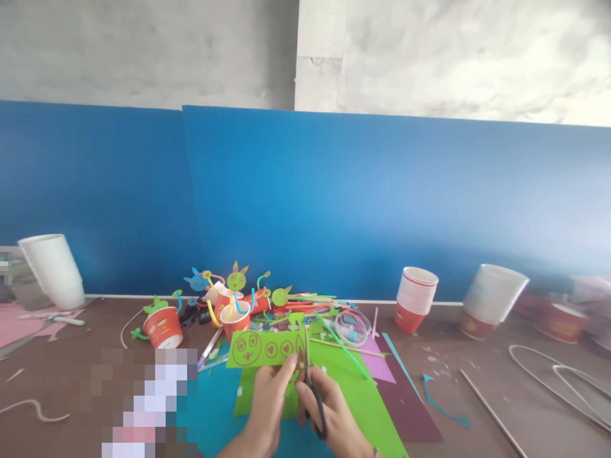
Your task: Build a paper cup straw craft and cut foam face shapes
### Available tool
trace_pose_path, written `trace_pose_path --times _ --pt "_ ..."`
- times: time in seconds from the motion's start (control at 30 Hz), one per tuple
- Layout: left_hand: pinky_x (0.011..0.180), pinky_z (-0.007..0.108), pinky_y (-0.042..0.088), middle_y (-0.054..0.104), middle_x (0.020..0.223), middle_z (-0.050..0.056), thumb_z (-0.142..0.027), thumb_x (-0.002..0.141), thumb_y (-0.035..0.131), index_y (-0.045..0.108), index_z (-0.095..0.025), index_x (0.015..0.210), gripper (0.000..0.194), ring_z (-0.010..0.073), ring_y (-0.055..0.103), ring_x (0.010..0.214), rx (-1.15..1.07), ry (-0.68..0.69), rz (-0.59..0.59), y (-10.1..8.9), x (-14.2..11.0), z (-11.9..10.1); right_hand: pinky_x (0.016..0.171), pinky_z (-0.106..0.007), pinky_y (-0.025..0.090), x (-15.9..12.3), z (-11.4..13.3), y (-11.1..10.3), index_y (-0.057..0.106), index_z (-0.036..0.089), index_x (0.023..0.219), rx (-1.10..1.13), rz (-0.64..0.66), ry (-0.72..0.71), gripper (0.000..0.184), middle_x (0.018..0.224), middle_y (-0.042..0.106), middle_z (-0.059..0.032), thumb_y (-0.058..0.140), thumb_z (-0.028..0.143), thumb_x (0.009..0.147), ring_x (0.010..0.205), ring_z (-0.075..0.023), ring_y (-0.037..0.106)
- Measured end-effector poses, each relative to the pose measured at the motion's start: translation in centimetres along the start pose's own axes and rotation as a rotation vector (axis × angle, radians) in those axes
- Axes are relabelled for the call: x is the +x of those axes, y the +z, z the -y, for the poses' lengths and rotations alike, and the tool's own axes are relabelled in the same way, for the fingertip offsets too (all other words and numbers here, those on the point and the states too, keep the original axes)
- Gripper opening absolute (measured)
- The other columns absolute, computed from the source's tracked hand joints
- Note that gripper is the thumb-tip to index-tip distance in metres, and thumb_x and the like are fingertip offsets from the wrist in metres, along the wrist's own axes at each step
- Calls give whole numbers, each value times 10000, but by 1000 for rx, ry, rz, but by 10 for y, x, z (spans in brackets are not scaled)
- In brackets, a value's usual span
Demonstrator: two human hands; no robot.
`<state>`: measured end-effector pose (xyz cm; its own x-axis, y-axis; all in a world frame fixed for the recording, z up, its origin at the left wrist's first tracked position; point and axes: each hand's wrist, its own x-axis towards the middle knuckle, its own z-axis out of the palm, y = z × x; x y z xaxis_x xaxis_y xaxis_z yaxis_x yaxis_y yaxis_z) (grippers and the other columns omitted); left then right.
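A strip of green paper (238,360) with a drawn face, two circled hearts and pointed ear shapes is pinched in my left hand (270,397). In my right hand (329,401) is a pair of black-handled scissors (319,407), with blades pointing away from me. The blades stand upright at the strip's right end, by the ear shapes; whether they are apart is too small to tell. Beneath both hands lie a green sheet (367,407) and a blue sheet (210,407).
Decorated paper cups (163,328) and paper animal heads (237,280) stand behind, near coloured pipe cleaners and a clear tape roll (352,327). Cup stacks (416,296) stand right, another white stack (52,270) left. A wooden stick (491,410) and white cord (563,381) lie right.
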<state>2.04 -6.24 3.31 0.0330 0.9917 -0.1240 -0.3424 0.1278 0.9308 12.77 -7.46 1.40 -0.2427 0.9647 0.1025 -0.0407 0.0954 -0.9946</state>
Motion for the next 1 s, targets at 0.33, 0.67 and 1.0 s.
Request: trace_pose_path --times 0.33,0.67,1.0 --pt "447 288 468 567 392 19 -596 594 704 678 -133 599 464 211 596 435 37 44 -40 -5 4 0 387 -176 280 1 -5 -3 476 176 758 -67 -5 4 461 450 450 71 536 633 783 382 -61 366" --pt "334 247 390 486 360 -16 -583 607 701 590 -152 484 462 147 491 327 50 3 -2 -2 0 -2 389 -184 290 0 -6 -2 486 180 769 -22 18 25 462 483 476 62 576 633 752 393 -68 387" --pt "421 274 434 547 405 17 -582 600 706 610 -156 492 450 179 544 418 85 27 39 -7 7 3 395 -184 305 0 -6 -2 502 173 777 -22 -12 11 447 468 450 71 577 613 766 397 -69 386"
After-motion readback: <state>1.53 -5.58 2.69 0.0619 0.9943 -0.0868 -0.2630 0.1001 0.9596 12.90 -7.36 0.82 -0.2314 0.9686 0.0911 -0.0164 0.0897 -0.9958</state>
